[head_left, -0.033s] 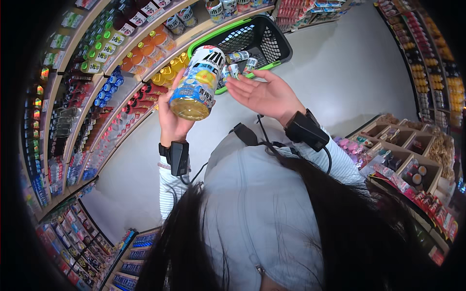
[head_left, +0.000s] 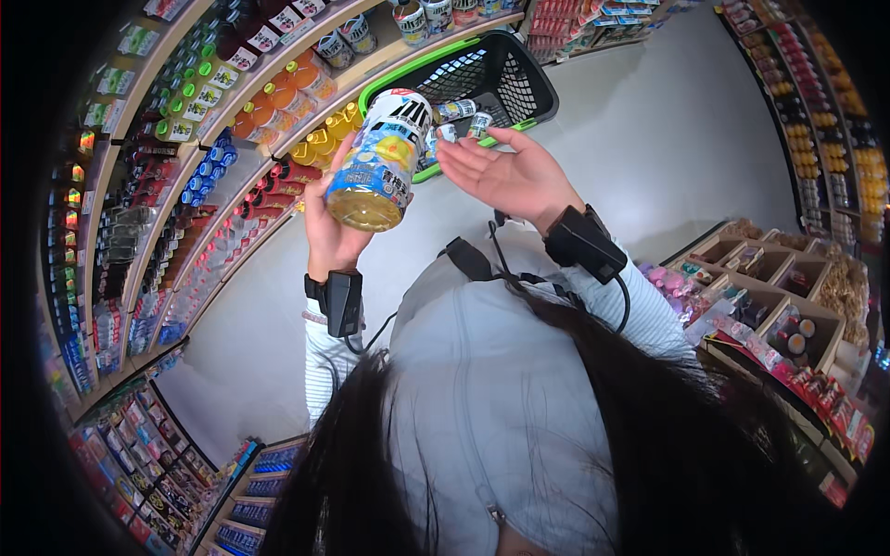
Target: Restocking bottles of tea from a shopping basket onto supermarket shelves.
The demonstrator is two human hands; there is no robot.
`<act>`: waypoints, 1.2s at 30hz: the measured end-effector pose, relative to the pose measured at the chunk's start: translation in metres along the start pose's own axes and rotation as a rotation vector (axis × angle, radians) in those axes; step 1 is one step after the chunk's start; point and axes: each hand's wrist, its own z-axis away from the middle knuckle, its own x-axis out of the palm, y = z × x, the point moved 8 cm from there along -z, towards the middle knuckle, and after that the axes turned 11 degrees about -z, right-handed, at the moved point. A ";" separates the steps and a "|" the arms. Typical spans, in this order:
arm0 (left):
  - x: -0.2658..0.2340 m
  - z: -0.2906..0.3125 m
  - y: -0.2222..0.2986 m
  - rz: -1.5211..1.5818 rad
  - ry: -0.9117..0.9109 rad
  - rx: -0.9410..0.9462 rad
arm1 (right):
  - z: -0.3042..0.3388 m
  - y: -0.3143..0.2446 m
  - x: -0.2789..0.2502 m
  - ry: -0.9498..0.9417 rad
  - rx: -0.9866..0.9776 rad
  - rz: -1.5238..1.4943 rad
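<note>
My left hand [head_left: 330, 222] is wrapped round a large plastic bottle [head_left: 380, 159] of yellowish drink, with a blue and white label picturing yellow fruit. The bottle is tilted, its base toward me, and its top end is out of sight. To its right, my right hand [head_left: 519, 178] is open, palm up, fingers stretched toward the bottle with a small gap between. Beyond both hands, a black shopping basket [head_left: 508, 76] with a bright green rim stands beside the shelf. Several similarly labelled bottles [head_left: 455, 110] lie inside, partly hidden by the held bottle and my right fingers.
A curved-looking drinks shelf [head_left: 269, 139] runs along the left, with orange bottles [head_left: 311, 76] and yellow-capped bottles [head_left: 320, 141] near my left hand. On the right, a low wooden display [head_left: 769, 278] holds small goods in compartments. Grey floor [head_left: 640, 139] lies between the displays.
My right hand has shifted slightly to the right, its fingers a little farther from the bottle. My left hand keeps its hold, almost unmoved.
</note>
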 end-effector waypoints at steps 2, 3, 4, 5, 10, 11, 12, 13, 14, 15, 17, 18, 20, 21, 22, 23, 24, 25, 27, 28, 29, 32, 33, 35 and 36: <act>0.010 -0.006 -0.006 -0.014 -0.010 -0.002 | -0.006 -0.024 0.000 -0.057 0.004 -0.009; 0.015 -0.008 -0.008 -0.022 -0.015 -0.002 | -0.008 -0.034 0.001 -0.048 -0.025 0.015; 0.018 -0.011 -0.010 -0.015 -0.004 0.003 | -0.009 -0.042 0.002 -0.038 -0.053 0.037; 0.024 -0.013 -0.012 -0.018 -0.003 0.011 | -0.010 -0.048 0.005 -0.043 -0.047 0.042; 0.053 -0.030 -0.027 -0.109 -0.026 0.034 | -0.012 -0.054 0.017 0.018 0.005 0.170; 0.064 -0.031 -0.027 -0.110 -0.048 0.046 | -0.010 -0.053 0.019 0.047 0.031 0.172; 0.072 -0.032 -0.027 -0.146 -0.048 0.045 | -0.013 -0.054 0.020 0.013 0.067 0.186; 0.079 -0.034 -0.027 -0.146 -0.045 0.048 | -0.014 -0.058 0.019 0.014 0.071 0.189; 0.086 -0.036 -0.028 -0.226 -0.046 0.050 | -0.014 -0.063 0.020 0.004 0.045 0.280; 0.089 -0.036 -0.029 -0.306 -0.044 0.053 | -0.015 -0.066 0.022 -0.005 0.022 0.373; 0.092 -0.039 -0.033 -0.310 -0.057 0.062 | -0.016 -0.066 0.021 0.031 0.026 0.410; 0.096 -0.042 -0.035 -0.333 -0.065 0.063 | -0.016 -0.062 0.020 -0.007 0.095 0.447; 0.105 -0.046 -0.040 -0.382 -0.088 0.057 | -0.021 -0.058 0.022 -0.113 0.135 0.527; 0.108 -0.048 -0.040 -0.383 -0.084 0.060 | -0.022 -0.058 0.022 -0.114 0.140 0.529; 0.113 -0.049 -0.040 -0.434 -0.104 0.063 | -0.023 -0.061 0.022 -0.106 0.100 0.525; 0.116 -0.051 -0.040 -0.484 -0.124 0.067 | -0.023 -0.064 0.023 -0.099 0.060 0.520; 0.114 -0.053 -0.042 -0.479 -0.139 0.069 | -0.018 -0.063 0.024 -0.082 0.077 0.521; 0.113 -0.055 -0.042 -0.480 -0.132 0.072 | -0.018 -0.063 0.025 -0.082 0.084 0.523; 0.113 -0.057 -0.044 -0.427 -0.152 0.015 | -0.021 -0.065 0.026 -0.078 0.063 0.573; 0.112 -0.059 -0.046 -0.379 -0.155 -0.028 | -0.022 -0.068 0.026 -0.060 0.058 0.550; 0.104 -0.063 -0.050 -0.315 -0.052 -0.074 | -0.022 -0.071 0.026 -0.062 0.072 0.552; 0.074 -0.062 -0.037 -0.133 0.312 -0.073 | -0.021 -0.079 0.026 -0.020 0.033 0.535; 0.068 -0.062 -0.044 0.095 0.278 -0.178 | -0.018 -0.081 0.028 -0.007 0.026 0.535; 0.072 -0.066 -0.049 0.287 0.217 -0.201 | -0.019 -0.092 0.027 -0.016 0.024 0.492; 0.072 -0.069 -0.051 0.322 0.201 -0.200 | -0.016 -0.094 0.030 -0.001 0.013 0.484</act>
